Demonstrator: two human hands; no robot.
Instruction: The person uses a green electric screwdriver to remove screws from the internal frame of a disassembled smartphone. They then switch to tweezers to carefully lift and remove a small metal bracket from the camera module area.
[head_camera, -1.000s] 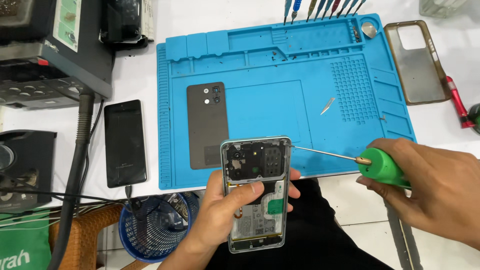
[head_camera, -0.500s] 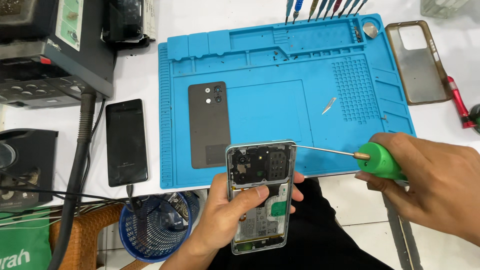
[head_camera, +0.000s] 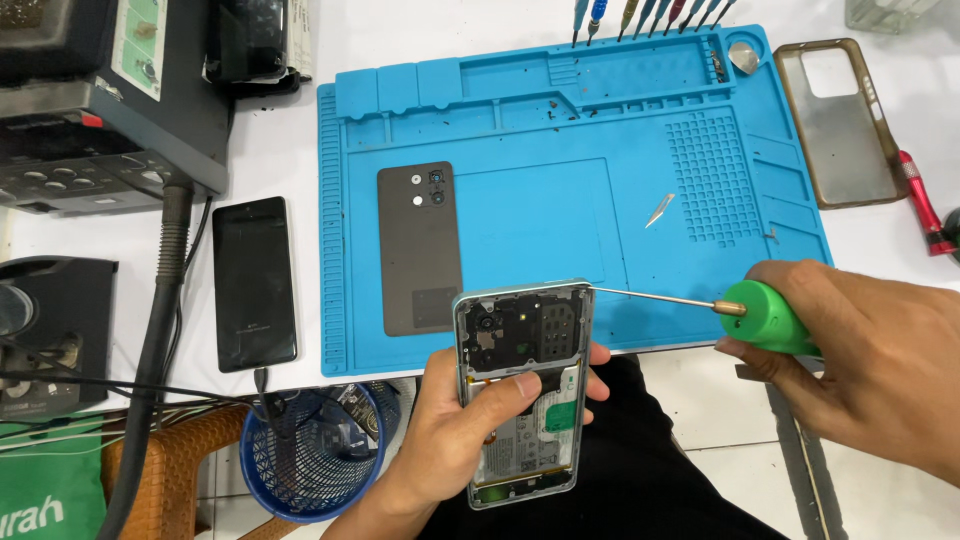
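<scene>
L hand (head_camera: 470, 430) grips 1 opened phone (head_camera: 522, 390); R hand (head_camera: 870, 370) clenches 1 green screwdriver (head_camera: 765, 318).

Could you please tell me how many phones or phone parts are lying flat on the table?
3: a black back cover on the blue mat, a black phone left of the mat, and a clear case right of it.

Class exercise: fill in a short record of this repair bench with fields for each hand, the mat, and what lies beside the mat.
Left hand: grips an opened phone, back removed, circuit side up.
Right hand: holds a green-handled screwdriver, tip at the phone's upper right corner.
Mat: blue work mat bearing a dark back cover and a small metal blade.
Left of mat: black phone, screen dark.
Right of mat: clear case.
</scene>
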